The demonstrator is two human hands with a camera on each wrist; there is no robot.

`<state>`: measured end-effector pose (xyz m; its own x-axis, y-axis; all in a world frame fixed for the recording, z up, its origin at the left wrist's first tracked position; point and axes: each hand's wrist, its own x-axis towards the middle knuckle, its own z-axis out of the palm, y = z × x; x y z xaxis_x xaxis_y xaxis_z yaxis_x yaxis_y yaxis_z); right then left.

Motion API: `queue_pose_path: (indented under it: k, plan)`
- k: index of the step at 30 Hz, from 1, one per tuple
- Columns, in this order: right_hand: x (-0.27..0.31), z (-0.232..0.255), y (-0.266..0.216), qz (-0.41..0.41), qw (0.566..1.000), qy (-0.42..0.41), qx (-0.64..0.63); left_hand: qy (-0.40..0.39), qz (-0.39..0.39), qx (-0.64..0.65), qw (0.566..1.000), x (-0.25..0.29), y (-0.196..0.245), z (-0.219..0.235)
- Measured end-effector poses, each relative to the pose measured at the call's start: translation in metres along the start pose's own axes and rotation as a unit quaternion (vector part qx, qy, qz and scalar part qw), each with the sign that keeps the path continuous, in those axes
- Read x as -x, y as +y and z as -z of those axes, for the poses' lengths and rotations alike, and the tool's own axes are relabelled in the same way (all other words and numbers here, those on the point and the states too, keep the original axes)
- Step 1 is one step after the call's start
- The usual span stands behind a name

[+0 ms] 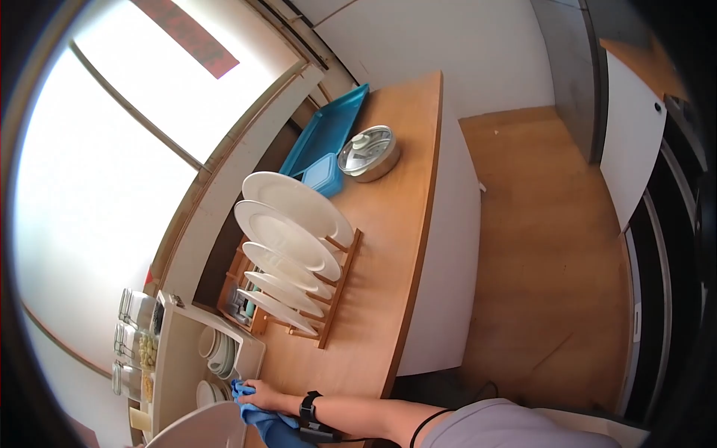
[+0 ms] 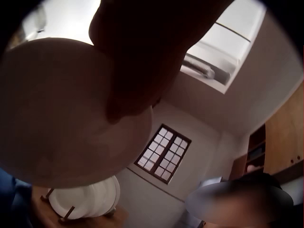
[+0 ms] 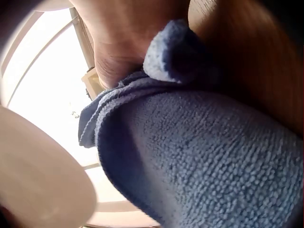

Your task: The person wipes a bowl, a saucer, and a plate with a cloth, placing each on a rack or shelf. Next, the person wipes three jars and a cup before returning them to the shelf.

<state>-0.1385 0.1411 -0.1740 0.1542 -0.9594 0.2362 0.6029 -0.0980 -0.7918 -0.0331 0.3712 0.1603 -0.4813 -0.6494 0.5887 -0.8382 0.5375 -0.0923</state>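
Note:
My right hand (image 1: pixel 263 396) grips a bunched blue cloth (image 1: pixel 270 425) low in the head view. The right wrist view shows the towel-like weave of this cloth (image 3: pixel 204 152) hanging from the fingers. A white plate (image 1: pixel 203 431) is cut off at the bottom edge of the head view. In the left wrist view my left hand (image 2: pixel 142 61) is dark against the light and holds that plate (image 2: pixel 61 118) by its edge, thumb over its face. The other fingers are hidden. In the right wrist view the plate (image 3: pixel 42 175) is apart from the cloth.
Several white plates (image 1: pixel 287 235) stand upright in a wooden rack (image 1: pixel 340 291) on the counter (image 1: pixel 396 224). Beyond it are a lidded pan (image 1: pixel 371 154), a blue box (image 1: pixel 323 175) and a blue tray (image 1: pixel 328 127). Bowls (image 1: pixel 216 347) and glass jars (image 1: pixel 134 310) are at the left.

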Motion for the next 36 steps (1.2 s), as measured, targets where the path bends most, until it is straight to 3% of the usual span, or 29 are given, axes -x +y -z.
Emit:
queue_pose_path:
  k: [2,4,6,8,11,16,17,21,28,36]
  plan:
    - [0.005,0.001,-0.009,-0.009,0.998,-0.031,0.052,-0.149,-0.138,-0.035,0.978,-0.084,0.083,0.027]
    - [0.005,0.001,-0.008,0.003,0.998,-0.042,0.055,-0.182,-0.273,-0.049,0.943,-0.138,0.118,0.038]
    - [0.009,0.003,-0.013,0.005,0.997,-0.051,0.059,-0.059,-0.243,0.028,0.968,-0.166,0.138,0.024]
    - [0.013,0.003,-0.019,0.014,0.996,-0.053,0.069,-0.178,-0.358,-0.165,0.902,-0.217,0.184,0.034]
    - [0.014,0.001,-0.012,0.034,0.992,-0.075,0.098,-0.104,-0.508,-0.119,0.847,-0.275,0.217,0.007]
    - [0.02,-0.001,-0.018,0.047,0.988,-0.092,0.115,-0.11,-0.486,-0.26,0.827,-0.308,0.258,-0.035]
    - [0.019,-0.002,-0.017,0.046,0.988,-0.094,0.112,-0.067,-0.546,-0.247,0.798,-0.316,0.265,-0.051]
    - [0.027,0.001,-0.028,0.05,0.987,-0.087,0.128,-0.044,-0.571,-0.251,0.78,-0.339,0.28,-0.095]
    - [0.031,0.0,-0.035,0.034,0.989,-0.08,0.119,-0.05,-0.58,-0.254,0.773,-0.35,0.287,-0.135]
    - [0.04,0.002,-0.046,0.028,0.986,-0.094,0.133,-0.082,-0.542,-0.224,0.806,-0.351,0.269,-0.163]
